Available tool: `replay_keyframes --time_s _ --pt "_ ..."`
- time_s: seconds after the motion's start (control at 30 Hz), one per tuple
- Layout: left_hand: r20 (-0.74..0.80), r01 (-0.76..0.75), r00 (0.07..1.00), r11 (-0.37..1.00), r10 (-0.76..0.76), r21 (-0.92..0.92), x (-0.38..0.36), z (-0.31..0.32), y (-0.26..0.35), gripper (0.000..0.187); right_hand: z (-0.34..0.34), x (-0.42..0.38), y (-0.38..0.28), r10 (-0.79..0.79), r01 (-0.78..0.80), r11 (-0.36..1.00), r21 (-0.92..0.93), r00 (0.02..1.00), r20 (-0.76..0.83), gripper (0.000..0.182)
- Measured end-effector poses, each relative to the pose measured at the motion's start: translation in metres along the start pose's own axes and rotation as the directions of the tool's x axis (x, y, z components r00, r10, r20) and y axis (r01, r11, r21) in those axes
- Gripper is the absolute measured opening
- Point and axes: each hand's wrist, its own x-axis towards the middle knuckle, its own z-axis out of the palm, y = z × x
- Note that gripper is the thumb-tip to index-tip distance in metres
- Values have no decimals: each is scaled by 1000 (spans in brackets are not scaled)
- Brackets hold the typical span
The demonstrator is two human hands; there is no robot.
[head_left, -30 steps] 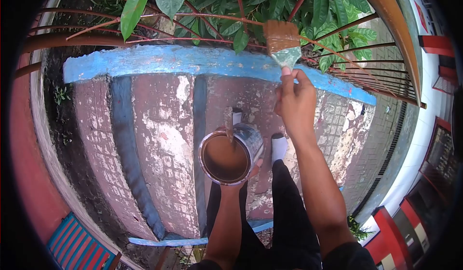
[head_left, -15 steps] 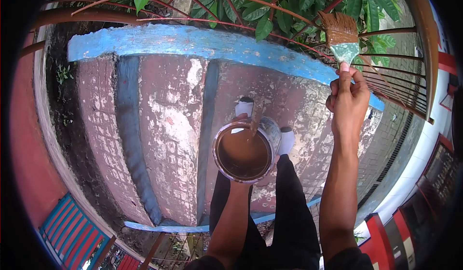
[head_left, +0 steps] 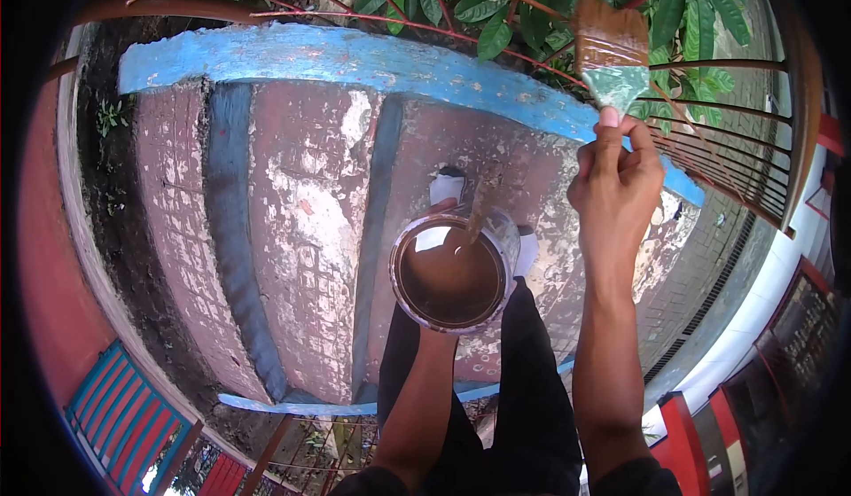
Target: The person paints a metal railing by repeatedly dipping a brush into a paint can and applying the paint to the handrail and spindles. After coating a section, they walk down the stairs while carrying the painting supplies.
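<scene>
My right hand [head_left: 619,164] pinches the handle of a wide paintbrush [head_left: 613,79]. Its bristles point up and away and are coated in wet-looking brown paint. Low in the middle, a round paint can [head_left: 397,288] holds brown paint [head_left: 452,274]. A brown stick-like strip [head_left: 480,203] crosses the can's far rim. My left hand [head_left: 443,204] supports the can from beneath, with only some fingertips showing beyond the rim; the rest is hidden behind it.
Below me are steps [head_left: 306,177] with peeling maroon paint and blue stripes, edged by a blue border [head_left: 355,63]. Brown metal railings [head_left: 722,106] and leafy branches [head_left: 496,31] lie close around the brush. A teal slatted gate [head_left: 128,416] stands lower left.
My right hand and the brush have shifted slightly left, and the brush appears larger. The can stays nearly in place, its paint reflection changed. The whole view has tilted a little.
</scene>
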Motion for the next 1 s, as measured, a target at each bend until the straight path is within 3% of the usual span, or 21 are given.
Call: replay_keyframes --time_s 0.07,0.23,0.3,0.33,0.37,0.4,0.43,0.5,0.53,0.6,0.7,0.73,0.87,0.9,0.97,1.0 --pt "-33 -172 982 953 186 249 3 0 -2 118 8 -7 6 -40 42 999 -28 998 57 33" --pt "-42 -186 977 927 211 327 -1 0 1 121 -16 14 -2 98 -105 989 102 993 71 33" --pt "128 -255 967 806 221 535 -2 -5 -4 119 -31 24 0 104 -109 984 143 994 40 34" --pt "123 -250 968 808 218 534 -5 -3 -6 119 -37 26 0 106 -107 986 129 994 15 34" --pt "10 -75 997 967 75 242 -4 5 5 118 -39 26 1 100 -100 986 136 995 3 34" --pt "-50 92 994 991 -97 -92 -3 9 11 116 -40 26 2 93 -91 985 145 996 -8 33" --pt "-53 91 994 992 -96 -92 -2 8 7 116 -39 26 4 93 -91 985 145 996 -5 33" --pt "20 -183 982 916 189 356 -1 2 1 117 -36 25 9 105 -96 977 189 994 -38 29" --pt "19 -182 982 915 187 361 0 2 -2 117 -34 25 10 109 -100 976 193 993 -35 29" --pt "1 -286 957 941 290 183 8 6 3 118 -29 25 12 83 -67 974 216 994 -68 30" --pt "-4 -327 942 919 336 221 10 0 -16 119 -24 21 12 46 -21 974 224 993 -107 30" --pt "-6 -324 943 920 333 222 7 -2 -20 119 -24 20 11 48 -24 975 222 993 -105 30" --pt "-94 -35 995 999 37 22 -7 -2 -12 120 -29 18 12 -29 65 981 182 981 -193 31" --pt "-105 35 994 999 -39 -34 -7 -1 -8 120 -31 18 11 -23 67 959 276 987 -159 32" --pt "-92 24 995 998 -30 -62 -2 2 2 120 -29 18 12 26 4 895 446 998 -61 34" --pt "-76 19 997 996 -25 -87 0 2 5 121 -27 19 11 24 6 896 444 998 -63 34"
